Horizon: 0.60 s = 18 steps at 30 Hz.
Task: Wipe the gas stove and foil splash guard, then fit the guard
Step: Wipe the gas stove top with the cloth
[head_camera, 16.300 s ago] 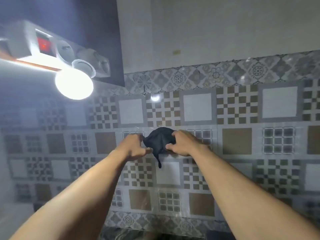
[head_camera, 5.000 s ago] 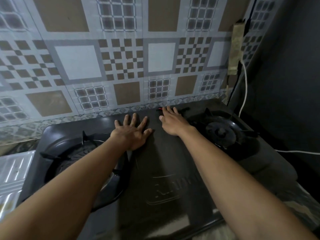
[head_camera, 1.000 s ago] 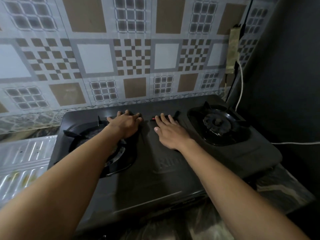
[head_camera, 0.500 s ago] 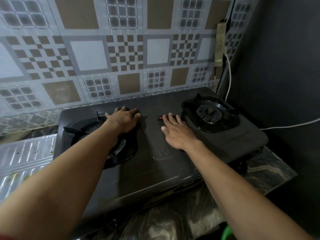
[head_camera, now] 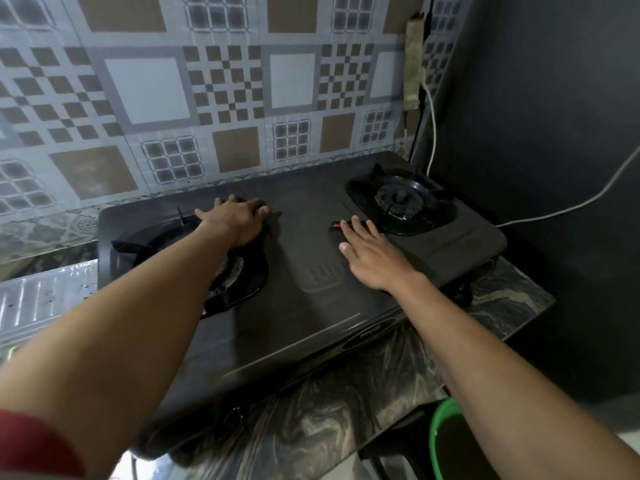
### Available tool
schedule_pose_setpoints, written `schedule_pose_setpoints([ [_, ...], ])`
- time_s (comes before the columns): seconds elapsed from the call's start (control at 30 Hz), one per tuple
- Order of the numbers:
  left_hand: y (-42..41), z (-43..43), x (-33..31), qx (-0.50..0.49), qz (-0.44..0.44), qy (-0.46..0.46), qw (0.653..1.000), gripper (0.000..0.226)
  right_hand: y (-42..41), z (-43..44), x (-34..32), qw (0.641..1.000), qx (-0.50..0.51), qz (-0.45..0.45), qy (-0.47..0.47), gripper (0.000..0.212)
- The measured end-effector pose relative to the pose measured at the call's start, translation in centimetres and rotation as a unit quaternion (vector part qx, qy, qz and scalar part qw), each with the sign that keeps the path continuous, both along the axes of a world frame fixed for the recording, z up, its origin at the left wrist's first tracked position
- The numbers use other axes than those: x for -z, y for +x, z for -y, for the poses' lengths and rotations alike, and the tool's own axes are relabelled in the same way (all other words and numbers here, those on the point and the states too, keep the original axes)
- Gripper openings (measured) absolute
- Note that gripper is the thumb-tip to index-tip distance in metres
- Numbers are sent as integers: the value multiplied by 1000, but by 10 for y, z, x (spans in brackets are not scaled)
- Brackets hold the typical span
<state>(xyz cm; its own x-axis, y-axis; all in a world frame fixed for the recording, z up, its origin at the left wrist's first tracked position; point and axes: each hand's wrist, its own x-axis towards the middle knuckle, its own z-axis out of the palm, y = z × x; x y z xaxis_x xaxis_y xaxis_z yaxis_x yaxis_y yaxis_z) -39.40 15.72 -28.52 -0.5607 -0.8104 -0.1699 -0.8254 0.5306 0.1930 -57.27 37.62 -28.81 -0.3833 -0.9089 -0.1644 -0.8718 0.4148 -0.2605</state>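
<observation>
Right hand (head_camera: 370,259) has slid toward six o'clock on the gas stove (head_camera: 311,317), grip spread flat; left hand (head_camera: 235,221) grip unclear. Wiping seems ongoing.

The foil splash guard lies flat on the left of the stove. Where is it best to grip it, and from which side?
Probably pinch the near long edge of the foil splash guard, coming from the front with the left hand. It is a thin ribbed sheet lying flat, and the gas stove stands at its right end.
</observation>
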Motion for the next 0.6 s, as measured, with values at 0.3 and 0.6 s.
schedule_pose_setpoints([
  [0.3, 3, -2, -5, 10, -4, 15, 1000, 56, 120, -19, 9, 988, -139, -30, -55, 57],
  [0.6, 32, -67, -4, 4, -74, -8, 997, 79, 98, -25, 5, 992, -104, 30, -60, 55],
])
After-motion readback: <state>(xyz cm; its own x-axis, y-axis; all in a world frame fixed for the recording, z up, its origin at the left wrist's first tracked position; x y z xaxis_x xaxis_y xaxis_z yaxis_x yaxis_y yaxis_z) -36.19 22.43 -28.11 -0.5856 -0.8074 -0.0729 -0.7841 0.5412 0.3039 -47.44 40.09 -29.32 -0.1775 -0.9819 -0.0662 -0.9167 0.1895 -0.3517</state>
